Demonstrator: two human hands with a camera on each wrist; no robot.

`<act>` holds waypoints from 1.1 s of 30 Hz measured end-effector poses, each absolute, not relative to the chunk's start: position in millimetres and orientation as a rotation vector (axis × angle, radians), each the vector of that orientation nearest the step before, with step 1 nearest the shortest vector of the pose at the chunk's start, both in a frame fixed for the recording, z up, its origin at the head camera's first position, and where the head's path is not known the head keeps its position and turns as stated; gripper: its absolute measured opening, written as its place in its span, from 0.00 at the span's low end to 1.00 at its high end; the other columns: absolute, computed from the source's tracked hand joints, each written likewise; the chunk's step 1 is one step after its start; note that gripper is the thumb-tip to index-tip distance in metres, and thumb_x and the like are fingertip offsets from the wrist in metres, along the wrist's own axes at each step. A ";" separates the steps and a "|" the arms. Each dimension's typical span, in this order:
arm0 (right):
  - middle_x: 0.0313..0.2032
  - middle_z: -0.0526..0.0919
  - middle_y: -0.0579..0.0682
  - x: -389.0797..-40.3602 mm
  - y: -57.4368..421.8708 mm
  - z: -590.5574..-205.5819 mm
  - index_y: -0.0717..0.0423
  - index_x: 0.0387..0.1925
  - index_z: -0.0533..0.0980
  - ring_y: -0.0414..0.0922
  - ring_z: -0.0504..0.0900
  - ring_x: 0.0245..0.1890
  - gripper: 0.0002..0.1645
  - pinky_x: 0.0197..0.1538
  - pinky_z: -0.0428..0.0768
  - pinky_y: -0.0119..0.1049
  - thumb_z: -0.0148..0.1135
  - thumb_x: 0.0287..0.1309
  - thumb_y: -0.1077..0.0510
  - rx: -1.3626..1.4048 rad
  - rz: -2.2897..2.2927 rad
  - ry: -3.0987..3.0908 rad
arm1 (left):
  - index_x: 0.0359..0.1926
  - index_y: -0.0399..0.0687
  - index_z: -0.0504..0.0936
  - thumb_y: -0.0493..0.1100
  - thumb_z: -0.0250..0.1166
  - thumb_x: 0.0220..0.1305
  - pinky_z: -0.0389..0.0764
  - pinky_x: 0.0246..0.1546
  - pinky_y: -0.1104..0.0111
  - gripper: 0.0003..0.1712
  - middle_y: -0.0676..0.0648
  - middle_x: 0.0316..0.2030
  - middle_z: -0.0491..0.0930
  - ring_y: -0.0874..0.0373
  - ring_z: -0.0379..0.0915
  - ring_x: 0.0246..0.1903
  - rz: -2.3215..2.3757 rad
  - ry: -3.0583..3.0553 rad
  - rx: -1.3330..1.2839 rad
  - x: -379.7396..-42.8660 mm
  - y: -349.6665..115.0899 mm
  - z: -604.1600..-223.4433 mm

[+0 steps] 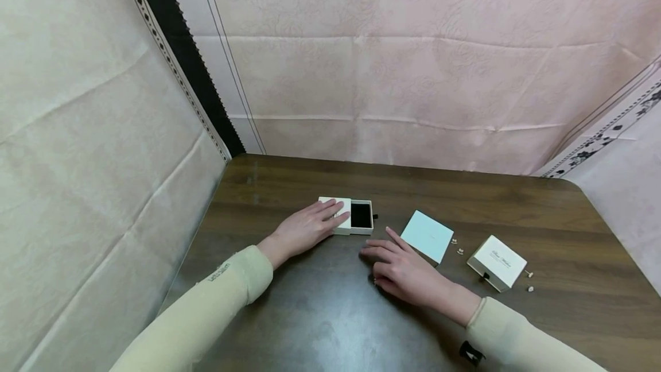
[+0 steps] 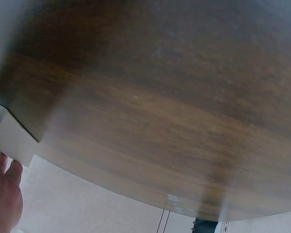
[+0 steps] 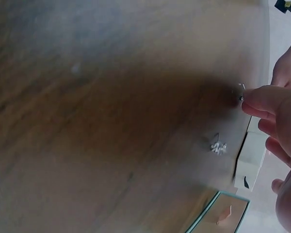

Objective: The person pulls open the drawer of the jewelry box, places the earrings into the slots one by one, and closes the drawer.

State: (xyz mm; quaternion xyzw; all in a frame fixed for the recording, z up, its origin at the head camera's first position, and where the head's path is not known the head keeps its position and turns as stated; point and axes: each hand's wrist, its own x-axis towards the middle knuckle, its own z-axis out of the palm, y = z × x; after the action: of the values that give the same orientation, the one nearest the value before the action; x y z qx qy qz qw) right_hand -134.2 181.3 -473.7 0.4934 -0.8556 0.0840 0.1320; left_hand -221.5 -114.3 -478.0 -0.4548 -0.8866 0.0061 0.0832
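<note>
My left hand (image 1: 310, 228) lies with fingers extended over the sleeve of a small white drawer box (image 1: 361, 230). The box's drawer sticks out to the right, showing a black lining and a dark pull tab. In the left wrist view, fingers (image 2: 1, 162) reach the box's pale side. My right hand (image 1: 405, 271) is low over the table, nearer to me than that box. Between thumb and a finger it pinches a small silver earring (image 3: 241, 92), mostly covered by the fingertips. A second silver earring (image 3: 218, 146) lies on the table beside that hand.
A light blue box (image 1: 427, 236) stands just beyond my right hand, with small earrings (image 1: 459, 251) at its right. Farther right is a white box (image 1: 498, 263) with printed lettering and a dark tab, small pieces (image 1: 530, 289) beside it. Pale cloth (image 1: 403, 73) hangs behind the wooden table (image 1: 289, 177).
</note>
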 end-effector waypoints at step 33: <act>0.62 0.84 0.53 -146.3 185.5 -466.2 0.46 0.38 0.88 0.56 0.78 0.69 0.10 0.71 0.70 0.69 0.80 0.56 0.61 1.579 0.177 -2.434 | 0.83 0.54 0.65 0.46 0.60 0.83 0.65 0.78 0.54 0.33 0.42 0.80 0.64 0.48 0.58 0.80 0.031 -2.709 -1.361 -222.5 -113.3 -475.1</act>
State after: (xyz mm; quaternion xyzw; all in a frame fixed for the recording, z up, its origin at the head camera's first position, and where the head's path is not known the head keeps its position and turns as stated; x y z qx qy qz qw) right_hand -146.3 185.5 -466.2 0.5395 -0.8316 0.0606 0.1170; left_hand -222.5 -113.3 -475.1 -0.4483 -0.8922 0.0101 0.0547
